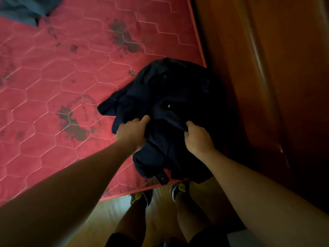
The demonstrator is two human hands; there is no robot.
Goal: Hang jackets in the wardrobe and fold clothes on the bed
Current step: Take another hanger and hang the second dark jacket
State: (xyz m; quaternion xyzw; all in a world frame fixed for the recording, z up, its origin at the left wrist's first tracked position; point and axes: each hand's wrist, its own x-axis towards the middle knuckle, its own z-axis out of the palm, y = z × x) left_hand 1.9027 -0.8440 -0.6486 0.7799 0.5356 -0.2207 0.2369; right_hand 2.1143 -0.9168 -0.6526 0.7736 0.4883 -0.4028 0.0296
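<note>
One red quilted mattress [53, 77] bears a dark jacket [178, 90] beside wooden panelling [267, 68].

Red quilted mattress [53, 86], stitched in pale hexagons, blotched with dark smudgy prints. Dark navy crumpled fabric jacket [178, 90], plain but for a tiny yellow mark [168, 105]. Grey-blue cloth [19, 11]. Glossy reddish-brown wooden panel [267, 68]. Yellowish wooden floor [110, 209]; yellow-and-dark shoes [178, 189].

Single head-worn wide-angle view, looking steeply down from standing height, close over the near right corner of the bed [53, 86], floor [114, 209] and feet at bottom edge
</note>
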